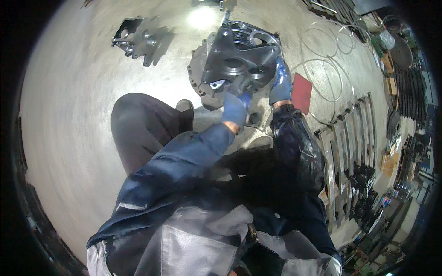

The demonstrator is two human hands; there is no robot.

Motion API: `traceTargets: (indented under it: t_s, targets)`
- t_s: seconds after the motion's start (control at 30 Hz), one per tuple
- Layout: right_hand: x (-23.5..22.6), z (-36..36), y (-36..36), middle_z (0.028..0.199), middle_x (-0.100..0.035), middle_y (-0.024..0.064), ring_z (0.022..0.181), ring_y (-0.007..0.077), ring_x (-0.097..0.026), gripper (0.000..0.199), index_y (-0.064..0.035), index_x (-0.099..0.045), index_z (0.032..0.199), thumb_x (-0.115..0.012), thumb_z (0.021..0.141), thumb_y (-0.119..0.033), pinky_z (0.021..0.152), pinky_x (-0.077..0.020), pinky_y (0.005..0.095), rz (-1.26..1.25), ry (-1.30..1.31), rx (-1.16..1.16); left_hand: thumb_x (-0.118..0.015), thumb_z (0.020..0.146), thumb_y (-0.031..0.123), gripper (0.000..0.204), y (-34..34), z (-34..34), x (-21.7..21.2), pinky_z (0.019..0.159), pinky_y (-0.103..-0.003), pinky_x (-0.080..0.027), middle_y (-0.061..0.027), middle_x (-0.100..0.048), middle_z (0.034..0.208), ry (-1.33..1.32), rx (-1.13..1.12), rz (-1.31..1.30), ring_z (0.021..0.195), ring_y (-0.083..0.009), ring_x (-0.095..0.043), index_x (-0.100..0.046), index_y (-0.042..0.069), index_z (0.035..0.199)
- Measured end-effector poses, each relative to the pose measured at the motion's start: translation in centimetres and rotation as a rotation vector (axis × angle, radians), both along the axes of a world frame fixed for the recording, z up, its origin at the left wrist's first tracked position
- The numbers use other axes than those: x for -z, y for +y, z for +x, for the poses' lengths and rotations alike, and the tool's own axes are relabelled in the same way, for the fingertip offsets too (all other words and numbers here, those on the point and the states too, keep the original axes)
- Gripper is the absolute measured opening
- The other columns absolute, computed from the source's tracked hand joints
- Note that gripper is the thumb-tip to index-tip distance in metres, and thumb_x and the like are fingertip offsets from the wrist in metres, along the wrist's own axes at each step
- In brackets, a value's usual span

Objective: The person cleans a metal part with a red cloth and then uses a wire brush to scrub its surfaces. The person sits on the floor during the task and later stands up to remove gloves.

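Note:
A black cast metal housing [220, 54] with round bores rests tilted on a round grey metal casting [199, 69] on the floor in front of me. My left hand [236, 103], in a blue glove with dark fingers, is closed at the housing's near edge, just below the bores. What it holds, if anything, is hidden. My right hand [281, 83], also gloved in blue, grips the housing's right side; its fingertips are partly hidden. A small bright metal piece [217, 84] shows at the near left corner of the housing.
A smaller dark metal bracket [138, 40] lies on the floor at the far left. Right of my right hand is a red flat piece [301, 93]. Beyond it are loose wire loops [329, 69] and a slatted metal rack [347, 152]. Parts crowd the right edge.

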State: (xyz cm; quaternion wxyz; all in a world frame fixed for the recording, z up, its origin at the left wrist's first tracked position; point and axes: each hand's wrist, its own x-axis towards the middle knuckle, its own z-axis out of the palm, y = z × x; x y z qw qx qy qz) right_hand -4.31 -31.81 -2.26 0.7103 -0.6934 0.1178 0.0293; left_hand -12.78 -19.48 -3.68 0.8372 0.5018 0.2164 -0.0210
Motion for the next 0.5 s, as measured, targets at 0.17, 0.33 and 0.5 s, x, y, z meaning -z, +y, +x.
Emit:
traceTargets:
  t_s: [0.17, 0.33, 0.5]
  targets:
    - [-1.3, 0.3, -0.1, 0.140, -0.062, 0.0095, 0.123, 0.0200, -0.058, 0.057, 0.0016, -0.057, 0.144, -0.057, 0.107, -0.042, 0.107, -0.0442, 0.0327, 0.121, 0.033, -0.026, -0.068, 0.086, -0.003, 0.062, 5.4, 1.8, -2.7, 0.108, -0.038, -0.050, -0.0216, -0.064, 0.134, -0.224, -0.241, 0.876, 0.126, -0.0300, -0.062, -0.050, -0.005, 0.146]
    - [0.5, 0.6, -2.2, 0.139, -0.063, 0.0124, 0.119, 0.0239, -0.060, 0.051, 0.0026, -0.058, 0.142, -0.060, 0.106, -0.034, 0.105, -0.0462, 0.0350, 0.072, -0.043, -0.015, -0.083, 0.083, 0.020, 0.070, 8.3, 5.8, 1.0, 0.101, -0.040, -0.053, -0.0204, -0.069, 0.126, -0.173, -0.208, 1.359, 0.114, -0.0331, -0.069, -0.051, 0.003, 0.143]
    - [6.9, 1.8, -4.5, 0.130, -0.066, 0.0126, 0.114, 0.0232, -0.062, 0.051, 0.0013, -0.056, 0.142, -0.059, 0.107, -0.035, 0.100, -0.0492, 0.0364, -0.411, -0.336, -0.081, -0.082, 0.084, 0.038, 0.067, 8.6, 7.8, 2.2, 0.096, -0.043, -0.054, -0.0156, -0.075, 0.117, 0.139, 0.101, 1.046, 0.108, -0.0339, -0.073, -0.051, 0.009, 0.136]
